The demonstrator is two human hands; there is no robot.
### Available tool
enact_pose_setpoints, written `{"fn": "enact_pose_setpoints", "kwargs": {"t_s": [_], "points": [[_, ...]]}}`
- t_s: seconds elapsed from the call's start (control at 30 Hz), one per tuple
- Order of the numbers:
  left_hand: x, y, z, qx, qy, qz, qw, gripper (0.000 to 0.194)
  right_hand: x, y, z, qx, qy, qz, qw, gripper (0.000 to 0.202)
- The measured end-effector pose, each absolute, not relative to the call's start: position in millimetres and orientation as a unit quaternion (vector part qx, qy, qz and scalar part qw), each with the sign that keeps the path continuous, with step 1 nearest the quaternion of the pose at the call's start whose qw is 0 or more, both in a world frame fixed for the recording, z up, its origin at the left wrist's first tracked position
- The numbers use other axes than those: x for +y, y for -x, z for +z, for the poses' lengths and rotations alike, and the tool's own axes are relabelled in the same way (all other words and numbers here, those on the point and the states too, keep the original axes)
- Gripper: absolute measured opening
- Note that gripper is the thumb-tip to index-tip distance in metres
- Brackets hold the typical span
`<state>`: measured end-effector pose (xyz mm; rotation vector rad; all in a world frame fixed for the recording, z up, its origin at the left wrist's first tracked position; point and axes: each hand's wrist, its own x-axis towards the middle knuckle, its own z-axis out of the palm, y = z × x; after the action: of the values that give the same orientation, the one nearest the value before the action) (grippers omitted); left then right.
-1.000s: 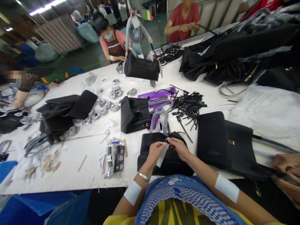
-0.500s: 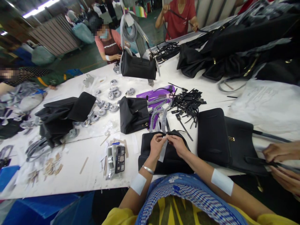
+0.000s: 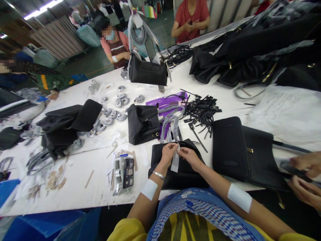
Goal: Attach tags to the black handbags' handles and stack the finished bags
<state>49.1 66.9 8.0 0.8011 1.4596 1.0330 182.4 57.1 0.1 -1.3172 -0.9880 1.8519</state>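
Observation:
A black bag (image 3: 180, 179) lies at the table's front edge, directly before me. Above its top edge my left hand (image 3: 169, 154) and my right hand (image 3: 189, 156) meet, fingertips pinched on a pale translucent strip (image 3: 175, 163) that hangs down over the bag. Grey-wrapped handles (image 3: 173, 127) rise just beyond my fingers. Whatever else the fingertips cover is too small to make out. Another black bag (image 3: 143, 123) lies behind, beside purple sheets (image 3: 167, 101) and a heap of black straps (image 3: 202, 108).
On the left are a tape dispenser with a phone (image 3: 128, 172), wrapped rolls (image 3: 121, 100) and stacked black bags (image 3: 86, 115). An open black bag (image 3: 229, 147) lies at the right, near another person's hands (image 3: 307, 174). A bag (image 3: 148, 71) stands upright at the back.
My hands stay close together; the strip now hangs straighter, with its upper part showing between them. Across the table, the person in red has brought both hands together. Hands at the right have shifted slightly.

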Motion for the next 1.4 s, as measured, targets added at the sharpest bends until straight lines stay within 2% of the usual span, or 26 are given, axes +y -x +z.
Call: {"fn": "enact_pose_setpoints", "kwargs": {"t_s": [0.2,0.27,0.4,0.53,0.7,0.87,1.13,1.27,1.4], "points": [[92,-39,-3,0.648,-0.461,0.396,0.460,0.035,65,-183,-2,-0.377,0.510,0.706,0.315,0.032],[98,-35,-4,0.629,-0.501,0.374,0.461,0.030,66,-184,-2,-0.374,0.504,0.716,0.306,0.031],[102,-34,-2,0.600,-0.547,0.328,0.483,0.039,67,-185,-6,-0.341,0.516,0.725,0.302,0.031],[100,-34,0,0.588,-0.563,0.328,0.480,0.037,71,-186,-12,-0.298,0.532,0.729,0.311,0.034],[98,-33,3,0.588,-0.536,0.334,0.505,0.038,73,-186,-12,-0.290,0.518,0.727,0.343,0.036],[78,-39,2,0.600,-0.385,0.393,0.580,0.039,73,-182,-13,-0.255,0.528,0.722,0.367,0.035],[39,-44,-13,0.612,-0.323,0.440,0.573,0.038,69,-178,-13,-0.288,0.536,0.708,0.359,0.036],[36,-43,-14,0.619,-0.314,0.463,0.552,0.038,69,-177,-14,-0.345,0.559,0.663,0.359,0.040],[31,-45,-6,0.641,-0.370,0.471,0.480,0.031,74,-176,-15,-0.303,0.577,0.680,0.336,0.031]]}}
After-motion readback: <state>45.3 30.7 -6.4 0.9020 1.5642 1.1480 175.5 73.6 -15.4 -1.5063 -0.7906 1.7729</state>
